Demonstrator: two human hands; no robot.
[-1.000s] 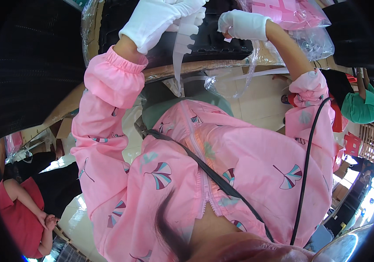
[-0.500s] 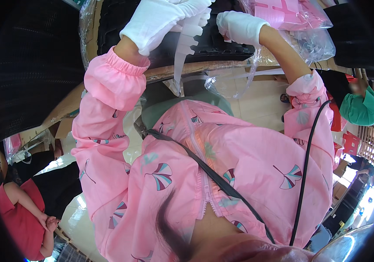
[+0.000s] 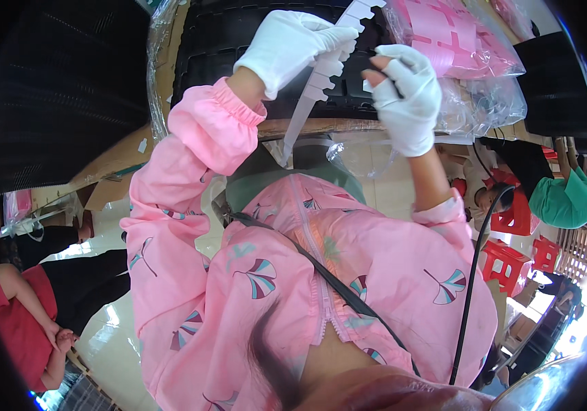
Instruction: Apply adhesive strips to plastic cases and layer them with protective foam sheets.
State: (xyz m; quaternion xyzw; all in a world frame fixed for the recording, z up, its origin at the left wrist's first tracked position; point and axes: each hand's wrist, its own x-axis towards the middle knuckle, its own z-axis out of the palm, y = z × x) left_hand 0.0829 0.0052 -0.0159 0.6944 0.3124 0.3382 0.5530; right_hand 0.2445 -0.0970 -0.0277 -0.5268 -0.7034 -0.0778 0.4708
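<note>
My left hand (image 3: 290, 51), in a white glove, is closed around a translucent white strip (image 3: 307, 103) with a row of notches along one edge. The strip slants from the top of the view down past the table edge. To its right hovers my right hand (image 3: 406, 96), also gloved, with bare thumb and finger tips. Its fingers are loosely curled with tips apart, and I see nothing held in them. Below both hands lies a black moulded piece (image 3: 204, 51) with a ribbed, blocky surface. A small white bit (image 3: 367, 86) shows against it near my right thumb.
Clear bags with pink notched parts (image 3: 444, 41) lie at the upper right. Cardboard (image 3: 118, 154) edges the work surface, with a black ribbed panel (image 3: 53, 89) at left. A person in red (image 3: 22, 329) is at lower left, another in green (image 3: 564, 200) at right, near red stools (image 3: 506, 264).
My right hand has lifted off the black piece and drawn back toward me. My left hand has shifted slightly right and nearer with the strip, whose notched upper part now shows more.
</note>
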